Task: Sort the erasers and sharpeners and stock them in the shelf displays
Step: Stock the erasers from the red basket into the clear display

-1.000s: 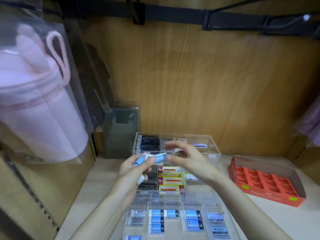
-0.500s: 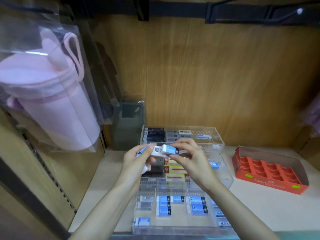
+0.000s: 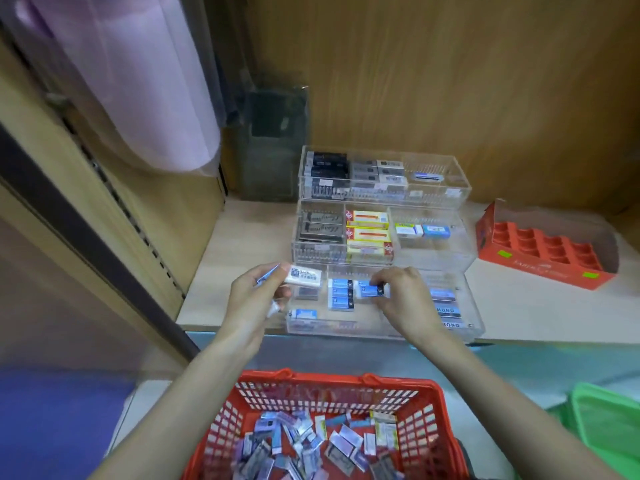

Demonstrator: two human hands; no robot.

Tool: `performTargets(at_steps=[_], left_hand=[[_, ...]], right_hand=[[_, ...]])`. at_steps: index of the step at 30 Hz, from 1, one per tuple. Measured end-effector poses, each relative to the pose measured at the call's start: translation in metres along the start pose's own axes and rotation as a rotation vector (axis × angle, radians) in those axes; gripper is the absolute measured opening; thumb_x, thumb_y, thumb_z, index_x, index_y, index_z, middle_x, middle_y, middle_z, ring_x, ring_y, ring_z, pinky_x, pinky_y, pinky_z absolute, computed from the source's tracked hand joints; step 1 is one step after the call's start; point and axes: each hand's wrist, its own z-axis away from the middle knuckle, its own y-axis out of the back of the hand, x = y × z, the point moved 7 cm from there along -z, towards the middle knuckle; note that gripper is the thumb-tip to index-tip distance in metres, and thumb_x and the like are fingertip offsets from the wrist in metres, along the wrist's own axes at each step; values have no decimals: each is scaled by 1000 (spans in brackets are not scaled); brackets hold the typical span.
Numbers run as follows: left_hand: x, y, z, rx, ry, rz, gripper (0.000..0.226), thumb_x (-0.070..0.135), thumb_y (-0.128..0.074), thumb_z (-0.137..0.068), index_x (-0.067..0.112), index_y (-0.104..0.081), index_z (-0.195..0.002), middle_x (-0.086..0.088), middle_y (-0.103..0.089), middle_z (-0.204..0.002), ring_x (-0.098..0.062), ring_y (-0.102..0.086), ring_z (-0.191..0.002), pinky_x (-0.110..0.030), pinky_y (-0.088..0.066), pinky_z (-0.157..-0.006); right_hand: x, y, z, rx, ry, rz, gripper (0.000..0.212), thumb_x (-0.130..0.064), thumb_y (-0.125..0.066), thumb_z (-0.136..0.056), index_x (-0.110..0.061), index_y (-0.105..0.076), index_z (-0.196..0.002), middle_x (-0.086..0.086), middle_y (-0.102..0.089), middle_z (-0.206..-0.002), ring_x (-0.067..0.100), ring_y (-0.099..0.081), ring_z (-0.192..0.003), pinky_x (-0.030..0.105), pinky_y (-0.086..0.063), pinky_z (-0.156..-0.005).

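Note:
A three-tier clear acrylic display [image 3: 471,299] stands on the wooden shelf, holding rows of boxed erasers. My left hand [image 3: 256,292] grips a few small erasers, a white one [image 3: 304,276] sticking out on top, just left of the front tier. My right hand [image 3: 401,299] pinches a blue-sleeved eraser [image 3: 372,291] low over the front tier, beside a stack of matching blue erasers [image 3: 341,294]. A red basket [image 3: 429,403] full of loose wrapped erasers sits below my arms.
An orange cardboard tray [image 3: 540,268] with empty pockets lies right of the display. A dark clear-wrapped box [image 3: 273,143] stands behind left. A pink item in clear plastic [image 3: 138,81] hangs at upper left. A green basket [image 3: 606,427] shows at lower right.
My right hand took a blue eraser from my left hand and brought it down to the front tier. The view tilted down, bringing the red basket in.

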Motion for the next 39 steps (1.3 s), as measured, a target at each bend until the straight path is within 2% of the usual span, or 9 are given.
performTargets(at_steps=[5, 11, 17, 20, 24, 29, 33, 36, 39], left_hand=[[-6, -7, -3, -36, -5, -37, 19, 19, -61, -90, 5, -66, -101, -4, -52, -58, -5, -45, -44, -16, -37, -47], [-11, -8, 1, -41, 30, 17, 12, 17, -63, -89, 10, -65, -97, -7, -51, -61, -5, -45, -41, -15, -37, -40], [-16, -7, 2, -63, 70, 45, 26, 18, -61, -89, 4, -63, -111, -7, -49, -59, -6, -42, -41, -15, -35, -38], [-16, -10, 3, -85, 83, 67, 32, 18, -61, -89, 1, -61, -116, -6, -48, -58, -6, -42, -40, -15, -33, -38], [-10, -17, 8, -113, 58, 94, 28, 16, -57, -91, 1, -59, -115, -6, -47, -55, -6, -46, -37, -14, -32, -35], [-5, -20, 9, -129, 33, 116, 17, 16, -55, -93, 9, -62, -106, -2, -48, -51, -9, -38, -36, -14, -30, -33], [-3, -20, 11, -135, -12, 89, 13, 17, -56, -92, 13, -63, -102, -2, -48, -51, -10, -38, -38, -15, -34, -38], [-4, -24, 12, -141, -3, 81, 16, 19, -58, -91, 12, -63, -104, -2, -49, -51, -9, -39, -39, -16, -36, -40], [4, -34, 9, -133, -12, 90, 12, 18, -58, -91, 10, -63, -99, -2, -49, -52, -8, -40, -39, -14, -34, -38]], right_hand=[[-4, -8, 3, 34, 15, 199, 30, -5, -65, -77, -18, -71, -103, 3, -62, -104, 28, -48, -98, 34, -39, -82], [-9, -15, -7, -85, -46, 335, 26, -25, -63, -82, -23, -65, -107, 3, -58, -113, 28, -46, -109, 36, -34, -88], [-11, -13, -11, -105, -56, 342, 17, -28, -65, -81, -20, -62, -96, 3, -63, -108, 26, -48, -106, 35, -32, -85], [-17, -10, -8, -125, -21, 370, 25, -29, -65, -82, -19, -63, -104, 3, -58, -115, 26, -46, -108, 34, -33, -86], [-40, 14, 10, 84, 18, -148, 25, -20, -63, -86, -17, -63, -111, 0, -56, -113, 20, -46, -105, 29, -36, -89], [-66, 5, 27, -105, -247, -1118, 21, 0, -50, -90, -17, -59, -98, 1, -63, -81, 7, -59, -72, 23, -43, -68], [-68, 1, 34, -111, -267, -1313, 14, -3, -52, -92, -14, -59, -98, 2, -67, -76, 16, -62, -73, 24, -46, -64], [-68, 5, 34, -49, -172, -1136, 21, -4, -61, -87, -16, -57, -104, -10, -57, -66, 4, -57, -64, 19, -46, -64], [-69, 19, 25, 7, -94, -1098, 25, 2, -66, -83, -19, -59, -94, -5, -56, -73, 4, -54, -64, 17, -46, -64]])
